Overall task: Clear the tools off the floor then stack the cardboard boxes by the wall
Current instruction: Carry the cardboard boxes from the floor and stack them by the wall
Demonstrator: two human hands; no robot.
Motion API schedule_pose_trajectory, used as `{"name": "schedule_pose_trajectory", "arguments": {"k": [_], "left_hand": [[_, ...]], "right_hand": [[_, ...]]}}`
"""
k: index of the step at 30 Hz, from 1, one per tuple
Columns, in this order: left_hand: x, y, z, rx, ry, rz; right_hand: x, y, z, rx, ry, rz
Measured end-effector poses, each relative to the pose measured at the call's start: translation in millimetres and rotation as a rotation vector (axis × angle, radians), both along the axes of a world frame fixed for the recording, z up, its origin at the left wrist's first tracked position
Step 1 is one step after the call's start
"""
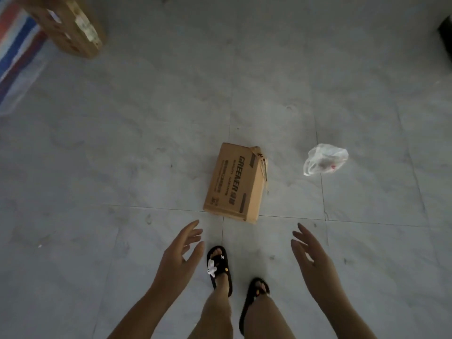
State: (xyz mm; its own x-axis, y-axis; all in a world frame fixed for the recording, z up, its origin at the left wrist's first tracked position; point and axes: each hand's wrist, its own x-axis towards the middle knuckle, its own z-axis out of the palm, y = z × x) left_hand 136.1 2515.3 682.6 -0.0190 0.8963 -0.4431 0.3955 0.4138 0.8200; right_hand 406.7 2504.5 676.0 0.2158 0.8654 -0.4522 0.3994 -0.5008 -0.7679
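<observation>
Box [236,182]: brown cardboard, printed side up, lying on the grey tiled floor [122,155] just ahead of my feet. My left hand [179,255] and right hand [311,259]: both held out low toward it, fingers spread open, gripping nothing, apart from the box. Second box [71,25]: far left, blurred, beside a striped sheet [17,52]. Plastic bag [325,159]: crumpled, right of the near box, apart from it. My black sandals [220,267]: between my hands.

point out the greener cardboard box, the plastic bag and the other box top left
GREENER cardboard box [233,183]: head view, printed top face.
plastic bag [326,159]: head view, crumpled middle.
second cardboard box [71,28]: head view, taped side face.
</observation>
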Motion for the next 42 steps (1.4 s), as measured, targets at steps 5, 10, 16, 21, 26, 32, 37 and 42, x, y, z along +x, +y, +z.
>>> {"name": "schedule_pose_trajectory", "arguments": {"k": [5, 10, 16, 21, 26, 32, 37, 42], "left_hand": [[3.5, 90.6, -141.4, -0.131, 0.066, -0.022], [1.7, 149.0, -333.1, -0.226, 0.171, 0.154], [3.8, 166.3, -480.7, -0.459, 0.031, 0.278], [15.1, 161.5, -492.0, -0.385, -0.071, 0.336], [31.1, 161.4, -407.8, -0.354, -0.235, 0.462], [24.2, 148.6, -243.5, -0.248, -0.342, 0.598], [7.0, 121.1, -100.0, -0.105, -0.364, 0.721], [-14.1, 83.5, 17.2, 0.073, -0.372, 0.928]], "right_hand": [[-13.1, 84.2, -145.7, -0.166, -0.03, 0.039], [-24.1, 135.3, -333.0, -0.3, -0.016, -0.004], [-36.9, 141.4, -483.9, -0.414, 0.108, -0.02], [-43.4, 139.7, -496.2, -0.358, 0.342, -0.124], [-31.0, 162.1, -409.7, -0.294, 0.336, -0.216], [-38.4, 169.2, -248.0, -0.288, 0.388, -0.161], [-59.8, 178.5, -103.5, -0.162, 0.391, 0.075], [-94.3, 187.2, 7.2, -0.07, 0.455, 0.333]]}}
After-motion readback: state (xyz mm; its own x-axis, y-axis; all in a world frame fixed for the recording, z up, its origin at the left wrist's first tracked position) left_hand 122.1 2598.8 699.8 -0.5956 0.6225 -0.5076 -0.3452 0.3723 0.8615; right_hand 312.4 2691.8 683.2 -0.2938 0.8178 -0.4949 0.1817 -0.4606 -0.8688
